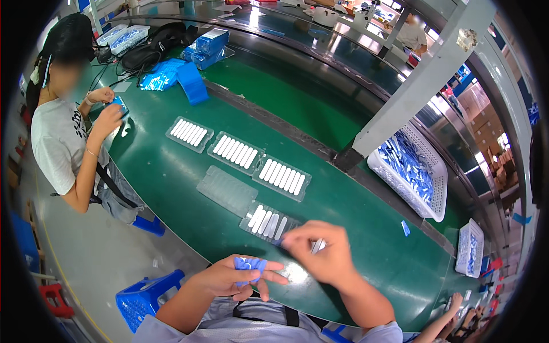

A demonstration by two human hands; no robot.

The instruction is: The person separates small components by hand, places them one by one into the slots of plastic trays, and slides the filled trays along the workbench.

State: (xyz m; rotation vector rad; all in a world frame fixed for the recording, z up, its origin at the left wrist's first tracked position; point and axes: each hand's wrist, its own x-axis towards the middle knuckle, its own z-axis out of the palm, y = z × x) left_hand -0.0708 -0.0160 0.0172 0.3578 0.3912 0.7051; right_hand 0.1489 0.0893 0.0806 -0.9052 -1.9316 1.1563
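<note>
My left hand (220,278) is in front of me at the table's near edge. Its thumb pins a bunch of crumpled blue pieces (249,264), film-like in look, while several fingers stretch out to the right. My right hand (323,251) bends over the right end of a clear plastic tray (247,224), fingers pinched and slightly blurred. A white rounded strip (318,246) shows in its grip; the fingertips hide part of the tray. Several white strips (264,222) lie side by side in that tray, some greyer than others.
Three filled trays (234,153) stand in a row beyond, with a bare clear tray (226,190) nearer. A white basket (437,203) of blue pieces stands right, past a grey post (423,74). At left a co-worker (63,131) handles a blue item. A blue stool (146,297) is below.
</note>
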